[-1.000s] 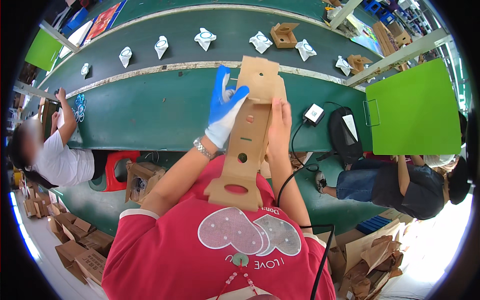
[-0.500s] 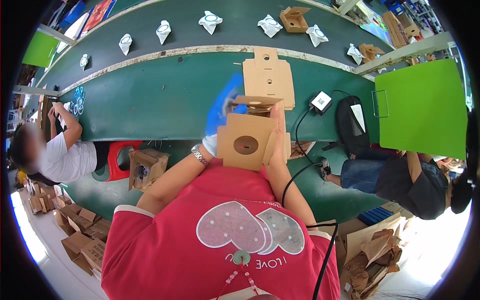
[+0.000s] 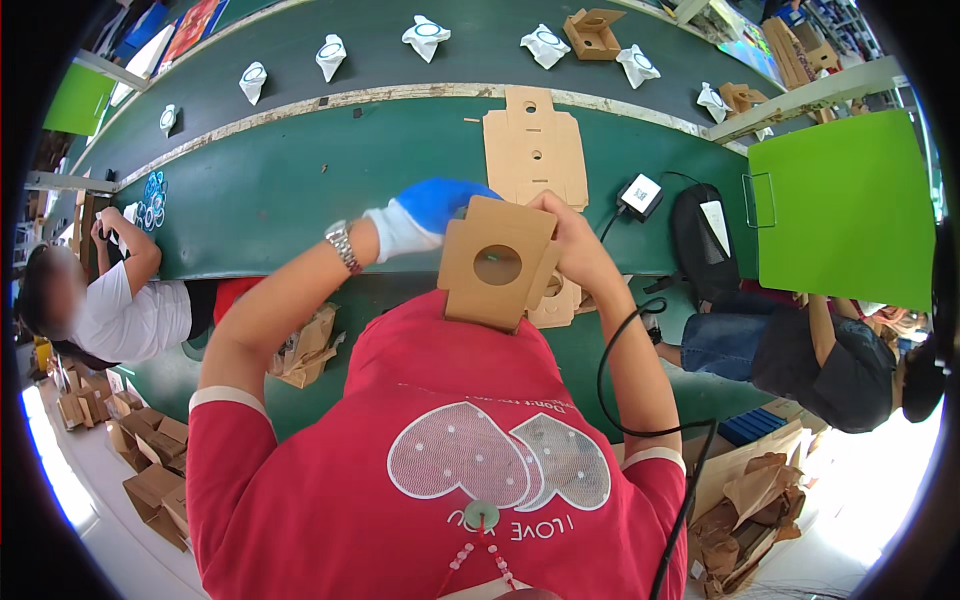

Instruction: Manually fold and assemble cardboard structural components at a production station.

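So the workshop's got a long green bench with a black belt running past its far edge, and a loose row of white wrapped bundles with blue rings on top sits on that belt. The star here is a small brown cardboard box with a round hole in its face, held up at the bench's near edge, right in front of the red shirt. The bare right hand has a grip on its upper right corner. The left hand, in a blue-and-white glove, is bent over at the upper left; its fingertips go behind the cardboard, so can't tell if they're pinching anything. Behind the box, a flat tan cardboard blank with punched holes lies with its tab reaching the far edge. Another brown cardboard piece peeks out below the right hand, past the near edge. Over to the right there's a black box with a white square top beside a black fabric bag.
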A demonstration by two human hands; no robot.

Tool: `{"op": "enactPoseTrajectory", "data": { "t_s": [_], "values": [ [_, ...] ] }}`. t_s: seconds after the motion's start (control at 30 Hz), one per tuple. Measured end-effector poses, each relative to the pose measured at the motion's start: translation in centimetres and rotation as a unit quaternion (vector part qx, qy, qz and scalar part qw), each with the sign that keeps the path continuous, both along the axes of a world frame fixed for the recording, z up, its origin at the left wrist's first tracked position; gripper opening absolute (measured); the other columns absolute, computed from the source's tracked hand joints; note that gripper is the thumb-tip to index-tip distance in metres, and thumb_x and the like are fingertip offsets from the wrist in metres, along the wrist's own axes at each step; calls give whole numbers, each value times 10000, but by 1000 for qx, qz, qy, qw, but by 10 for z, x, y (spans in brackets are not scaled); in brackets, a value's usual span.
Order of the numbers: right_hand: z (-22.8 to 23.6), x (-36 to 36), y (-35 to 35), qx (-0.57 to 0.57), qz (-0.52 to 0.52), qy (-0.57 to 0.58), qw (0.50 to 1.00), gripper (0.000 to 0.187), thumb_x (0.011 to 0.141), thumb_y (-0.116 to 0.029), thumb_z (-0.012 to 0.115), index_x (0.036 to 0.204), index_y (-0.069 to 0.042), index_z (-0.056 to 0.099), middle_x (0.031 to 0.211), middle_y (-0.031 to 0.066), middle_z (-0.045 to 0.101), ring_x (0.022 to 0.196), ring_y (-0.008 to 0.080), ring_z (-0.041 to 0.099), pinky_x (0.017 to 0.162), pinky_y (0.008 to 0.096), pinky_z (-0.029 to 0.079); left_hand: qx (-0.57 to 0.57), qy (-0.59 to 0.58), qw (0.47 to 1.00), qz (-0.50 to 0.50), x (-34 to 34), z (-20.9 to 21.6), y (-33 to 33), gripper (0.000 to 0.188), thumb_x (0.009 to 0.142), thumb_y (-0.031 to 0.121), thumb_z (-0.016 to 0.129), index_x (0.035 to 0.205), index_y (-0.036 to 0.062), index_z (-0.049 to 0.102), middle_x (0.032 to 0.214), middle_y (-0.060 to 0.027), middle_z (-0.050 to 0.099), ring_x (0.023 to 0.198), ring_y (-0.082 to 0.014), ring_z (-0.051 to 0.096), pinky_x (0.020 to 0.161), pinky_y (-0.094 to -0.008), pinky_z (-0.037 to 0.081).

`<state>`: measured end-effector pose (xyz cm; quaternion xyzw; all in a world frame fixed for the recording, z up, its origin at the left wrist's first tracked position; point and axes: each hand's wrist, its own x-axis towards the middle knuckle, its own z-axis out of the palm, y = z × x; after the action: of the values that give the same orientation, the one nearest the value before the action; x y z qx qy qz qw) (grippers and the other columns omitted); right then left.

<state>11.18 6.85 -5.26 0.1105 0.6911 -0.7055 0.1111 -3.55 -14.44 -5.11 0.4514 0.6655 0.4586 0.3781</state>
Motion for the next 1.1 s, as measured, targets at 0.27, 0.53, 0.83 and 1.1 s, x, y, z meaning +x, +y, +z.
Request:
{"op": "enactPoseTrajectory", "data": {
  "t_s": [0.27,0.53,0.83,1.1],
  "values": [
    [35,-9,-17,461,82,121,875,235,877,-239,585,951,-40,483,842,170,649,852,387,627,713,456,485,-81,303,937,-155,-8,18,30,364,897,334,637,1196,126,632,1015,-146,697,927,-362,670,761,-397,545],
    [25,-22,-16,579,105,153,794,215,840,-223,596,854,-12,559,731,179,647,711,363,659,622,454,524,-114,398,900,-140,3,39,49,245,871,303,639,1019,109,659,879,-153,686,828,-361,676,696,-438,549],
    [1,9,34,335,-119,199,913,282,880,-193,662,960,74,701,815,114,720,680,205,711,585,341,579,180,-235,952,77,-67,17,9,675,951,161,599,1538,65,280,1561,-80,354,1403,-245,390,1145,-384,341],
    [-21,4,-47,-105,-220,-52,968,403,945,-262,611,1167,70,559,1040,116,662,909,206,671,691,334,575,10,-271,948,165,43,-19,22,712,770,142,803,1385,91,447,1324,-71,566,1228,-232,556,1030,-437,473]
  ]
}}
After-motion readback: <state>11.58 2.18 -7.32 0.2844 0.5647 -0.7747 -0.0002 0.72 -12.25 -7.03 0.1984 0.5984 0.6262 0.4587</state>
